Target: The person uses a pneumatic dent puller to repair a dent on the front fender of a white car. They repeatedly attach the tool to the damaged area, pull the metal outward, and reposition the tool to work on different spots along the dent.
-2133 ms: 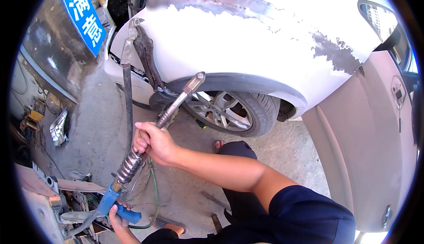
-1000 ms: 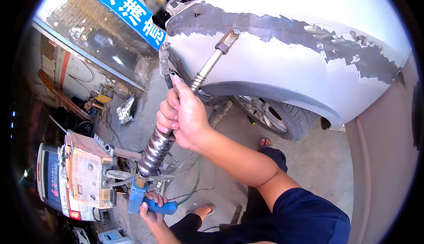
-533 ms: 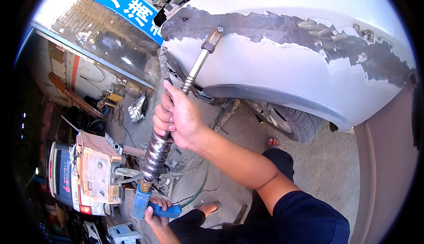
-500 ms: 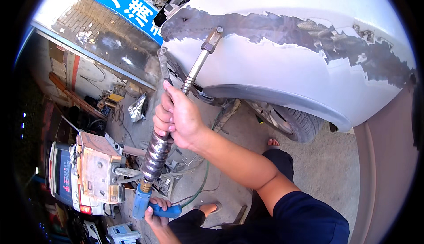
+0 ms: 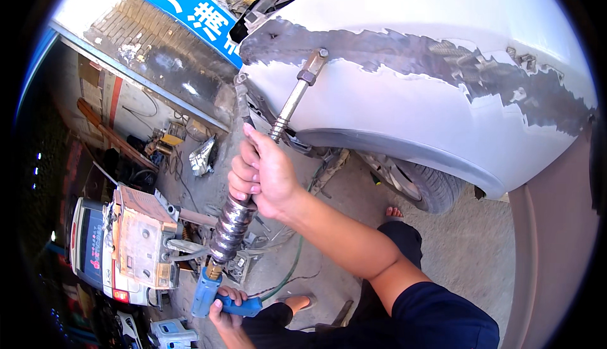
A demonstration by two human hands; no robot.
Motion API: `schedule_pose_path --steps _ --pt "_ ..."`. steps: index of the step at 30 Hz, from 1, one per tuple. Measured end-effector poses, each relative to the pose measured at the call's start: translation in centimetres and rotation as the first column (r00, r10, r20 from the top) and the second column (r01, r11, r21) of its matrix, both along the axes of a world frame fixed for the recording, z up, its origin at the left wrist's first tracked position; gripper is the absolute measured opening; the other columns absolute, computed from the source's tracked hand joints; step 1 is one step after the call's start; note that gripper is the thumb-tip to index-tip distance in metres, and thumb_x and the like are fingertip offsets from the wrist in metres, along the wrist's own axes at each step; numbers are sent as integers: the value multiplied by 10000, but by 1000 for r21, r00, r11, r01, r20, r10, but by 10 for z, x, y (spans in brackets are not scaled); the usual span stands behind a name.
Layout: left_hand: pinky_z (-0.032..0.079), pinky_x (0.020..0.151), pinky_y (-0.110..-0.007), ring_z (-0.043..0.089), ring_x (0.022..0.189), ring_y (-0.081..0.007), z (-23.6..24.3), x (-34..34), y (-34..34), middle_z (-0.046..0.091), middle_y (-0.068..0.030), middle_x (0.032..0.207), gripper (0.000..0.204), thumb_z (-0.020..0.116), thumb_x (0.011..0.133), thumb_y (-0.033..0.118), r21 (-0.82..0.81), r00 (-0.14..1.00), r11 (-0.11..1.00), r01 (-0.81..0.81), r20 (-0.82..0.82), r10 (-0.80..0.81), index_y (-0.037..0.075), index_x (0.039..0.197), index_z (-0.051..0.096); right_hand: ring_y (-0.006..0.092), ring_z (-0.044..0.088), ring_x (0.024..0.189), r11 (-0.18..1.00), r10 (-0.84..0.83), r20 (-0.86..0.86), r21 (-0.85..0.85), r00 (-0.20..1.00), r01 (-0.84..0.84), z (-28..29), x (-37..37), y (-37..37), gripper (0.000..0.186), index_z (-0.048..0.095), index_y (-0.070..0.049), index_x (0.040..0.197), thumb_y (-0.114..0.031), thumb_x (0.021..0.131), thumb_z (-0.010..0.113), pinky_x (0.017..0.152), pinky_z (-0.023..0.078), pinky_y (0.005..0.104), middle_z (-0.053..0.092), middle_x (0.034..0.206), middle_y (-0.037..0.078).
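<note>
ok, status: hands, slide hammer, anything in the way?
Left hand on blue pistol grip; right hand wrapped around slide hammer mid-length. Tip over bare-metal strip of white fender, contact unclear. Nothing visible blocking it.

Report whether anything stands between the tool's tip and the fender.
Nothing visible does. The left hand and right hand hold the tool, its tip overlapping the grey strip on the fender in view; whether they touch is unclear.

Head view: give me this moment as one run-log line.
Left hand: gripping blue handle | right hand: gripping metal shaft | tool tip: over grey fender strip, contact unclear
</note>
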State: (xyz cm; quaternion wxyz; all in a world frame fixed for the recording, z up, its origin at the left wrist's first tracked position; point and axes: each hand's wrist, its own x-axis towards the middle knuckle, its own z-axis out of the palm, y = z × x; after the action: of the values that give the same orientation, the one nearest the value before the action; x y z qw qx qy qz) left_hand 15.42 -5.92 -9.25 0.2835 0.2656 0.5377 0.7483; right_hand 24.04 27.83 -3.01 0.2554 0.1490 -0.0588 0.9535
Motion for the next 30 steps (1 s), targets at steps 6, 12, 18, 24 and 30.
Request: schedule_pose_path --steps 6,12,18,24,30 --pt "448 678 -429 528 648 -227 -2 0 0 528 -109 794 323 632 803 304 -6 1000 1000 -2 12 2 21 915 524 115 221 361 1000 -5 13 5 1000 5 -1 2 0 530 261 -158 549 -435 986 376 411 300 303 217 448 -23" --pt "451 682 -428 520 662 -214 -4 -2 -3 504 -96 796 316 622 820 302 -22 1000 1000 21 0 -21 37 940 497 120 225 358 1000 -2 18 9 1000 1 -3 3 1 536 258 -157 546 -438 987 372 412 301 306 219 447 -20" --pt "448 678 -426 538 645 -228 -1 2 -5 547 -133 827 335 642 797 298 -25 1000 999 26 -10 -27 15 926 518 120 226 359 1000 19 2 4 1000 -19 -3 5 0 542 248 -155 542 -438 988 369 417 301 307 217 447 -20" --pt "454 680 -424 539 644 -207 12 7 -5 569 -132 907 379 644 812 328 -70 997 997 -23 -78 18 25 1011 534 164 389 454 965 -257 -10 48 966 258 -11 -20 -7 450 386 -127 609 -381 979 416 524 419 351 363 520 13" --pt "462 677 -425 559 650 -223 5 5 -12 592 -164 921 449 661 798 295 -5 999 1000 -23 -32 23 -14 1099 539 214 593 560 980 -104 45 174 994 94 -8 -7 -34 319 501 -100 695 -334 897 579 603 512 402 529 585 61"
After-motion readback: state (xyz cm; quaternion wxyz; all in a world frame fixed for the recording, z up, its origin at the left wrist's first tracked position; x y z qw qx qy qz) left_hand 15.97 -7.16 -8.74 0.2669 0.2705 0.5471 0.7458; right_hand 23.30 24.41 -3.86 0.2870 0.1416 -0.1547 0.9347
